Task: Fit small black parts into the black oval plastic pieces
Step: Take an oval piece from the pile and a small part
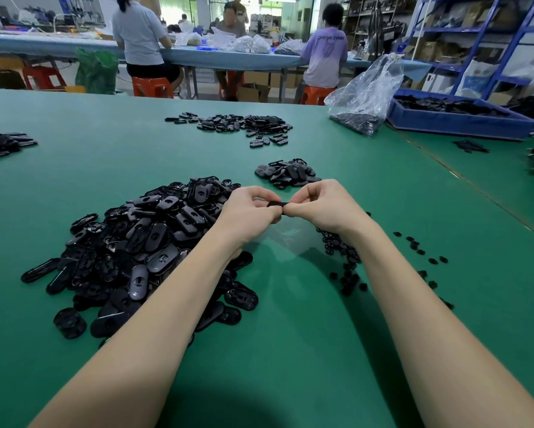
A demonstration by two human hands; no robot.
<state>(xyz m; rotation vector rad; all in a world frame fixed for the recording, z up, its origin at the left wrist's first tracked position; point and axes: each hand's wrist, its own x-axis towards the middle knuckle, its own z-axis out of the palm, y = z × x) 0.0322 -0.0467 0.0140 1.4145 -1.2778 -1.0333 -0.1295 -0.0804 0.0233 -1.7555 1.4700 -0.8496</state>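
My left hand [249, 210] and my right hand [318, 206] meet above the green table [290, 350], both pinching one black oval piece [276, 204] held edge-on between the fingertips. Most of that piece is hidden by my fingers, and any small part in it cannot be seen. A big heap of black oval pieces [142, 251] lies under and left of my left forearm. Small black parts [346, 261] are scattered under and right of my right wrist. A smaller pile of oval pieces [287, 173] sits just beyond my hands.
Another spread of black pieces [241, 125] lies farther back, and one more pile [3, 145] at the left edge. A clear plastic bag [364, 97] and a blue bin [457, 115] stand at the back right. People sit at a far blue table [197, 57].
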